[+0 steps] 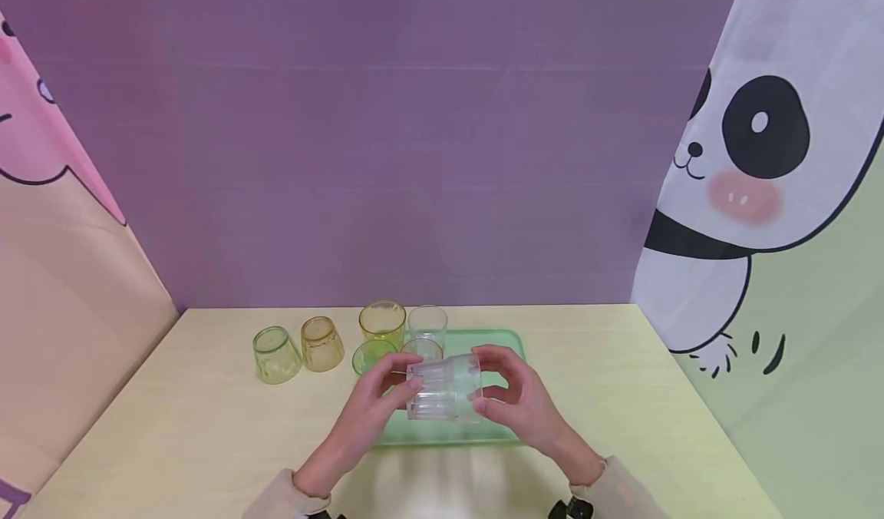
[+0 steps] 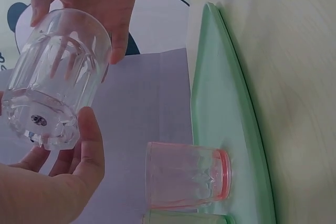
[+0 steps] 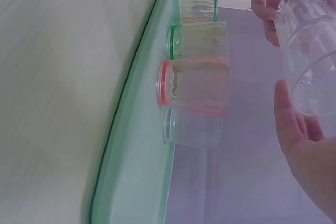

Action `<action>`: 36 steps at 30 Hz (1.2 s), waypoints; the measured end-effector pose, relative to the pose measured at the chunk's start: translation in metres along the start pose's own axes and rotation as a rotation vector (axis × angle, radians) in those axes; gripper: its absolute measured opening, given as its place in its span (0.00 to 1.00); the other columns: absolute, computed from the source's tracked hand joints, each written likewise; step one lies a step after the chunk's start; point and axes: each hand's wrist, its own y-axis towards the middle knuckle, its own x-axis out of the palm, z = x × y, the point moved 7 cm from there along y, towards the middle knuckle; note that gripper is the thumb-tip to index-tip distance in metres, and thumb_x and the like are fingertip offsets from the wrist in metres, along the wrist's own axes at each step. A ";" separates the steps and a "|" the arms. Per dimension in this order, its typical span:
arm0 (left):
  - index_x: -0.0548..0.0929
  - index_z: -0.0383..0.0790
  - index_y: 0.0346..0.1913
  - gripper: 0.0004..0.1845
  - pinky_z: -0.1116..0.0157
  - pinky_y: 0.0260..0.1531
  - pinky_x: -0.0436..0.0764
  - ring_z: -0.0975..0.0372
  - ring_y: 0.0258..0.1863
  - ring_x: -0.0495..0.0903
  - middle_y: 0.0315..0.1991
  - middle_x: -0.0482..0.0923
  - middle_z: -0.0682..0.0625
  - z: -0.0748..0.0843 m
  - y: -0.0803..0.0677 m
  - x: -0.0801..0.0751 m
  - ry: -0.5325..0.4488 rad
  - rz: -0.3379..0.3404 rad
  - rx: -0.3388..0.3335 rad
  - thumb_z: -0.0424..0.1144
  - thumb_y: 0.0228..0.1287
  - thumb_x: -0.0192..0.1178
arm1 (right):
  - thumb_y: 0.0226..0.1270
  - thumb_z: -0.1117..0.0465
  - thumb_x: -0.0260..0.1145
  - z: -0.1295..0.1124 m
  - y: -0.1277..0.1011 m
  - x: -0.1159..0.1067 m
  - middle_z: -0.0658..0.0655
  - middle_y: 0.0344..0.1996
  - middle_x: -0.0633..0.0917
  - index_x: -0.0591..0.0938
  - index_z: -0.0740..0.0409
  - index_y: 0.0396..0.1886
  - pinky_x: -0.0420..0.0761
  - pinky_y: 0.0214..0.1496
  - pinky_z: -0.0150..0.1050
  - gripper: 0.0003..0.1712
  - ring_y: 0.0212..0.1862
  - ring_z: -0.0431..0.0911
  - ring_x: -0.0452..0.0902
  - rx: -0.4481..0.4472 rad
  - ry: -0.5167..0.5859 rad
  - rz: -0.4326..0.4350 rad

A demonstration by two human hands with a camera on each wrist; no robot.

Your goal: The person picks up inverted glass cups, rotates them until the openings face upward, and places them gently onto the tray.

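Note:
Both hands hold a clear ribbed glass [image 1: 444, 388] on its side above the green tray [image 1: 493, 436]. My left hand [image 1: 392, 385] grips the base end, thumb under it [image 2: 86, 153]. My right hand [image 1: 496, 387] grips the mouth end, its fingers curled round the rim [image 3: 294, 129]. The wrist views show the glass [image 2: 55, 82] [image 3: 310, 51] lifted clear of the tray [image 2: 226, 114] [image 3: 136, 145]. A pink glass [image 1: 421, 348] [image 2: 186, 174] [image 3: 197, 85] stands on the tray just behind it.
A yellow glass [image 1: 382, 321], a clear glass [image 1: 427, 323] and a green glass [image 1: 373, 356] also stand on the tray's back left. Left of the tray, a green glass [image 1: 276, 354] and an amber glass [image 1: 321, 342] sit upside down on the table. Cloth walls enclose the table.

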 end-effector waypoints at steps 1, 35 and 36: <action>0.78 0.31 0.59 0.16 0.62 0.42 0.84 0.57 0.46 0.80 0.51 0.77 0.42 0.000 0.000 0.000 0.003 0.000 -0.001 0.34 0.72 0.60 | 0.63 0.74 0.69 -0.001 0.000 0.000 0.63 0.57 0.76 0.70 0.72 0.65 0.85 0.51 0.42 0.31 0.57 0.45 0.76 0.002 -0.009 -0.001; 0.83 0.41 0.56 0.15 0.60 0.51 0.82 0.57 0.50 0.79 0.49 0.81 0.51 0.017 0.006 -0.010 0.377 -0.043 0.129 0.40 0.70 0.65 | 0.60 0.70 0.73 -0.020 0.018 -0.011 0.67 0.58 0.76 0.74 0.63 0.65 0.86 0.48 0.44 0.33 0.56 0.55 0.74 0.106 -0.229 -0.058; 0.84 0.41 0.56 0.15 0.60 0.50 0.82 0.57 0.50 0.79 0.49 0.81 0.52 0.018 0.006 -0.010 0.384 -0.043 0.138 0.40 0.70 0.65 | 0.59 0.70 0.73 -0.020 0.018 -0.011 0.67 0.58 0.76 0.75 0.62 0.65 0.86 0.48 0.44 0.33 0.56 0.57 0.74 0.108 -0.232 -0.062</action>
